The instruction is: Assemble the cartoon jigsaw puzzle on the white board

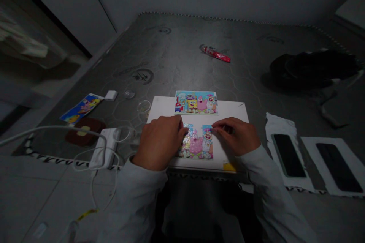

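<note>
The right hand (pixel 236 136) has a narrow grip, thumb and fingertips close together at the upper right corner of a colourful cartoon jigsaw puzzle (pixel 195 147); whether it pinches a piece I cannot tell. The left hand (pixel 160 140) partly covers the puzzle's left side; its grip, too, cannot be told. The puzzle lies on a flat white rectangular box (pixel 234 112), a gap showing in its top edge. Toward the box's far edge lies a rectangular cartoon picture card (pixel 196 103). Right of the box, a dark-screened phone (pixel 288 155) rests on white sheeting; beyond the box, a slim red wrapper (pixel 216 54) lies on the grey hexagon-patterned surface (pixel 182 72).
</note>
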Demonstrator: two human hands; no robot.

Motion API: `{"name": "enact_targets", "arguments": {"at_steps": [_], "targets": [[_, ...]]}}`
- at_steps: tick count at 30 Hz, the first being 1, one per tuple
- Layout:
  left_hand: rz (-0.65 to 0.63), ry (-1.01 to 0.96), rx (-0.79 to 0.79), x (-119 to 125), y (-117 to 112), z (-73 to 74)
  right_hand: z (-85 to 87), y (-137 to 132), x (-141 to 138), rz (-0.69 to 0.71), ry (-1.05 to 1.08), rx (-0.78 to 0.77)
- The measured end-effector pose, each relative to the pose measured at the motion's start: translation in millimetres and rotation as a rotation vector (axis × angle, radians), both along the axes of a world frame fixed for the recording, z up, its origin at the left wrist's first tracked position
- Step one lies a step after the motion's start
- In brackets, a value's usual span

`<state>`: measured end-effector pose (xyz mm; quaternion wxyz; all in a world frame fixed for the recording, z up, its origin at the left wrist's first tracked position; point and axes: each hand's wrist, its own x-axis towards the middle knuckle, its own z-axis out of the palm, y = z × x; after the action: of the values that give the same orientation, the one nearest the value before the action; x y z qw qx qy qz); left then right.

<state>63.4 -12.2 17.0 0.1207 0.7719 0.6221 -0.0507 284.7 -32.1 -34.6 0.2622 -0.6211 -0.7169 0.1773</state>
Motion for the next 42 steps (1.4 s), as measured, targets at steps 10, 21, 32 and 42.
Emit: {"name": "enact_targets", "arguments": {"at_steps": [10, 21, 32, 42], "targets": [[-0.119, -0.203, 0.023, 14.7, -2.9, -4.1, -1.9, -6.6, -19.6, -0.017, 0.444, -0.234], [-0.147, -0.473, -0.018, 14.1, 1.2, -6.3, 1.0, -9.1, -28.1, -0.017, 0.583, -0.219], [-0.044, -0.381, 0.010, 17.9, 14.1, -25.1, -5.8, -9.0, -19.3, 0.113, -0.086, 0.028], [0.006, -0.360, 0.011, 20.1, 18.1, -39.5, -16.6, -7.2, -23.0, 0.162, -0.123, -0.083]]}}
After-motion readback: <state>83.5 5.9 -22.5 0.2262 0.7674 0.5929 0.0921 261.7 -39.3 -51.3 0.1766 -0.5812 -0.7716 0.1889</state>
